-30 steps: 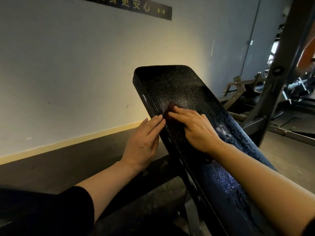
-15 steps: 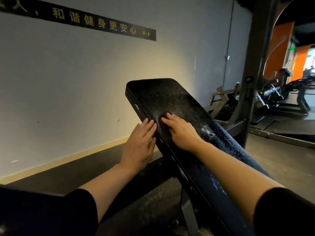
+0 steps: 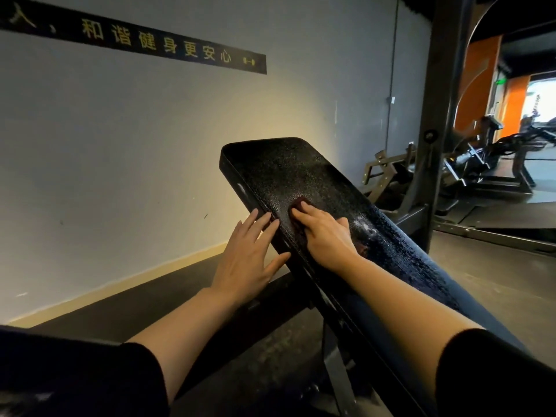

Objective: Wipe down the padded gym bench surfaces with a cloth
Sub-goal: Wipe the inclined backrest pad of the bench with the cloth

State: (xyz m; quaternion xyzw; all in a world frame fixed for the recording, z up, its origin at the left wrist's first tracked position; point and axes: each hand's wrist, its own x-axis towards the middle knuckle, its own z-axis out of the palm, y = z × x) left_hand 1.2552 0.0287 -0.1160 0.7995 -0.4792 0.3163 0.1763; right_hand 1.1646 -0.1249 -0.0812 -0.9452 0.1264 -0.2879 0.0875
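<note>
left sleeve (image 3: pixel 90 374) showing black, pushed up past the forearm | right sleeve (image 3: pixel 493 374) showing black too | hands wearing no gloves

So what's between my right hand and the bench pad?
In the head view, a dark reddish cloth lies under the right hand, pressed flat onto the black bench pad.

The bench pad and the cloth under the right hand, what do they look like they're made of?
The bench pad looks like black vinyl or faux leather over padding: pebbled grain, a soft sheen, a seam along its left edge, droplets beading on top. The cloth under the right hand looks like soft, matte, dark reddish fabric, but only a small part shows, so its weave is unclear.
</note>
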